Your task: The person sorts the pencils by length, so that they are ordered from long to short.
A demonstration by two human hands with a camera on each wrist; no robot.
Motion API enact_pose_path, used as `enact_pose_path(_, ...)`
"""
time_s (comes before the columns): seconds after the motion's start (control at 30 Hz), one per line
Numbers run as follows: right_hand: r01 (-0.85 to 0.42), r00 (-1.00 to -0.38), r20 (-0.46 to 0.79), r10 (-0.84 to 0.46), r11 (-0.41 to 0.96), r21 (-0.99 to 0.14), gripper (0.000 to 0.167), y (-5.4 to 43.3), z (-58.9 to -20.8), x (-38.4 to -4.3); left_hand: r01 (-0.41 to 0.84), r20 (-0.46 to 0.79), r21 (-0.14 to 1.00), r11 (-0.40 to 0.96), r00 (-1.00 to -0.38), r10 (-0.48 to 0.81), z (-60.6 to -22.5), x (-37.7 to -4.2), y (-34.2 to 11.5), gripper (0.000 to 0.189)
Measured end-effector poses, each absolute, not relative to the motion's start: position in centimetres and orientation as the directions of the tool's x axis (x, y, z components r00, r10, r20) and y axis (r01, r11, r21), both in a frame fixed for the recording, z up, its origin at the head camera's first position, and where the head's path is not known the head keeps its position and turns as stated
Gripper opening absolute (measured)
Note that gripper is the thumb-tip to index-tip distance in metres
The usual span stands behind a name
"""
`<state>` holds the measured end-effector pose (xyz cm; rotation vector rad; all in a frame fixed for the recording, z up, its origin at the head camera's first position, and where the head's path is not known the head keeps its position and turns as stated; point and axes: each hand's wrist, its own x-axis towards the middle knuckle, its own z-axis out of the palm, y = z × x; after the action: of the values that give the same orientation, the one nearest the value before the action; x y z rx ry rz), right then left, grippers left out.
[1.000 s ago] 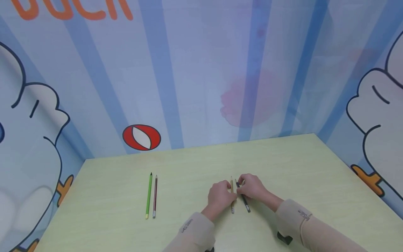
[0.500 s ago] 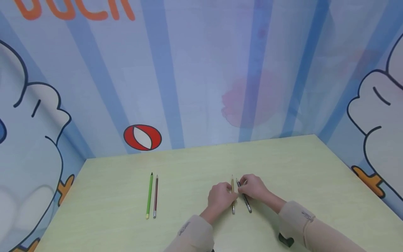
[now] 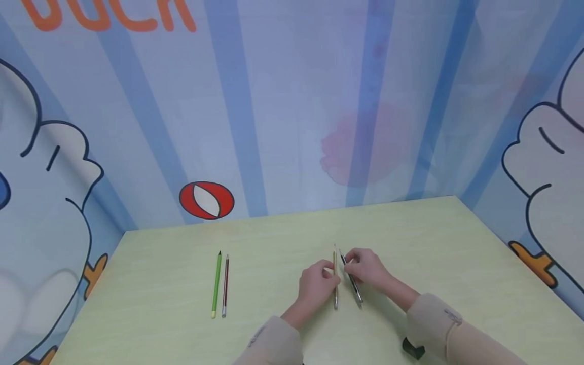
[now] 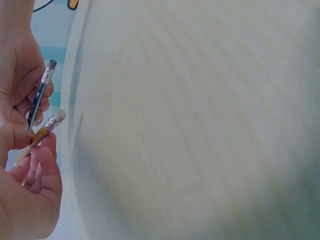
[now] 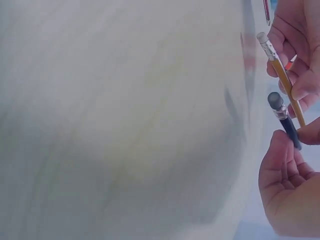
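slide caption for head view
Left hand pinches yellow pencil, right hand dark pencil; green pencil and maroon pencil lie at left.

Left hand (image 3: 316, 284), right hand (image 3: 367, 266) near each other, both pinching.

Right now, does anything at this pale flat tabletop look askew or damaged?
Slightly askew: the slim dark pencil in the right hand slants, while the slim yellow pencil beside it runs nearly straight. No obvious damage shows.

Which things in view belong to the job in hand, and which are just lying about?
Job in hand:
yellow pencil, in the left hand
black pencil, in the right hand

Apparently just lying about:
green pencil, on the table
red pencil, beside it
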<state>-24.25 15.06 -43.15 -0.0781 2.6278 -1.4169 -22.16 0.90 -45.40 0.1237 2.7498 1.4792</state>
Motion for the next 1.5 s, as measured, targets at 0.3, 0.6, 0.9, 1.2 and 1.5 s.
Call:
enact_pose_path(0.3, 0.056, -0.972, -0.141, -0.188, 0.394, -0.917, 0.022, 15.0, -43.1, -24.1, 0.047, -0.009, 0.899, 0.436, -0.992, 0.125, -45.0, -21.9, 0.4, 0.024)
enact_pose_path(0.6, 0.073, -0.948, -0.15, -0.282, 0.265, -0.962, 0.023, 15.0, -43.3, -23.9, 0.025, -0.045, 0.94, 0.341, -0.98, 0.196, -44.9, -21.4, 0.2, 0.024)
enact_pose_path(0.9, 0.086, -0.911, -0.151, -0.383, 0.182, -0.98, 0.02, 15.0, -43.6, -23.2, 0.026, -0.049, 0.947, 0.319, -0.973, 0.225, -44.7, -21.1, -0.3, 0.025)
enact_pose_path(1.2, 0.09, -0.907, -0.151, -0.392, 0.171, -0.981, 0.021, 15.0, -43.8, -23.1, 0.009, -0.062, 0.953, 0.304, -0.973, 0.224, -44.8, -20.8, -0.6, 0.026)
enact_pose_path(1.5, 0.11, -0.9, -0.17, -0.402, 0.169, -0.98, 0.025, 14.8, -43.9, -22.8, 0.003, -0.075, 0.949, 0.314, -0.97, 0.233, -44.9, -20.7, -1.5, 0.028)
